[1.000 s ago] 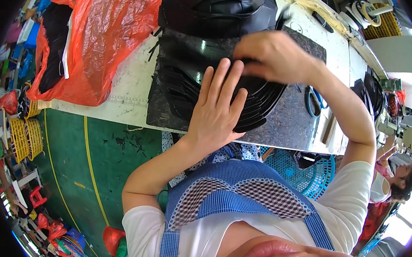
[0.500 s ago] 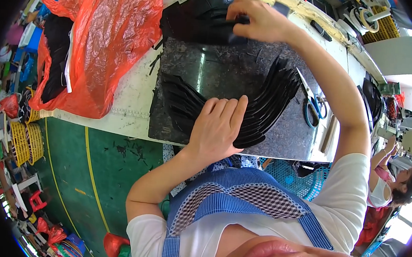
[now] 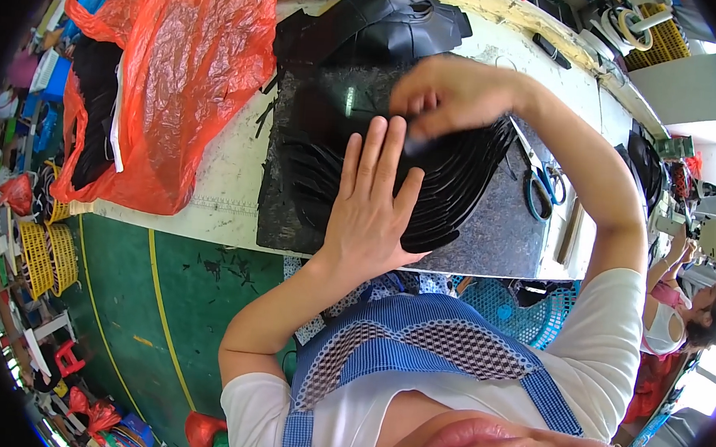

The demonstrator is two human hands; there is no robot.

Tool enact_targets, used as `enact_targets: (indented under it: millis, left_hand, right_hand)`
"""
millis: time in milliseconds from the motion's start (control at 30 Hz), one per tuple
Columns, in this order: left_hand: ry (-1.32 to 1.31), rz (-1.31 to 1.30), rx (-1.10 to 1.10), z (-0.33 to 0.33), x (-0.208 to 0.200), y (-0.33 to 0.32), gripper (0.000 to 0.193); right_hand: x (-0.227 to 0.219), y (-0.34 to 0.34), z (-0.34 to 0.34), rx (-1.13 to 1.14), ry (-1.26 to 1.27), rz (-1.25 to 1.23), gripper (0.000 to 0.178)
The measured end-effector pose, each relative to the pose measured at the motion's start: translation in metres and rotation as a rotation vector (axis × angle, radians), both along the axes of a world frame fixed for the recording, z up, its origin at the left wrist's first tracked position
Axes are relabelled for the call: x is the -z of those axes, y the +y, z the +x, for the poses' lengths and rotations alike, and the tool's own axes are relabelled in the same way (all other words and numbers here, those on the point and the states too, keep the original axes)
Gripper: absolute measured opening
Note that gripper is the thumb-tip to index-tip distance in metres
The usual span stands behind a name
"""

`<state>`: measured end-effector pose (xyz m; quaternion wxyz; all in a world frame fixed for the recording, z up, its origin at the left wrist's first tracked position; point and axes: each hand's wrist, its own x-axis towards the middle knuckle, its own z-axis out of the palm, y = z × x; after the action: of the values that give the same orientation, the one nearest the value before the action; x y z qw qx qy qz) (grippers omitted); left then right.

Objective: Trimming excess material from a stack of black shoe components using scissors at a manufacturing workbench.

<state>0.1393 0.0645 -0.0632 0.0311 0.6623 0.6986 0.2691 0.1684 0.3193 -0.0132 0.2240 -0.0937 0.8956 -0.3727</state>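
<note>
My left hand [image 3: 368,199] lies flat with fingers stretched over a fan of thin black sheet pieces [image 3: 459,197], pressing on them. The pieces overlap in a curve, and a smooth black sheet [image 3: 320,117] now covers their middle, its edges hard to make out. My right hand [image 3: 454,101], slightly blurred, is just above and right of the left fingertips. Its fingers are curled in over the black sheet; what they hold, if anything, is hidden. Beyond it sits a pile of black sheet pieces [image 3: 388,26]. All this rests on a dark speckled board [image 3: 489,241].
Blue-handled scissors [image 3: 538,195] lie right of the fan. A red plastic bag [image 3: 186,70] with black material stands at the left. A blue basket [image 3: 518,314] is below the table edge. A person [image 3: 675,316] works at a machine far right.
My right hand has come from the far pile toward me, down to the fan, and a black sheet now lies over its middle. My left fingers have stretched out flatter.
</note>
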Motion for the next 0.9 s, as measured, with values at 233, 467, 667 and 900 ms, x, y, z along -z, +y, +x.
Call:
enact_targets:
  millis: [233, 467, 667, 900]
  left_hand:
    - [0.005, -0.093, 0.102, 0.002, 0.012, -0.002, 0.104]
    - [-0.030, -0.144, 0.096, 0.000, 0.006, 0.003, 0.138]
    - [-0.052, -0.166, 0.103, 0.001, 0.005, 0.004, 0.134]
    - [-0.045, -0.178, 0.086, -0.001, 0.008, 0.001, 0.131]
  right_hand:
    - [0.002, 0.053, -0.040, 0.463, 0.250, -0.150, 0.027]
    - [0.013, 0.091, -0.104, 0.398, 0.400, 0.329, 0.050]
    - [-0.014, 0.072, -0.055, 0.212, 0.671, 0.253, 0.028]
    - [-0.008, 0.029, -0.016, 0.365, 0.442, 0.226, 0.027]
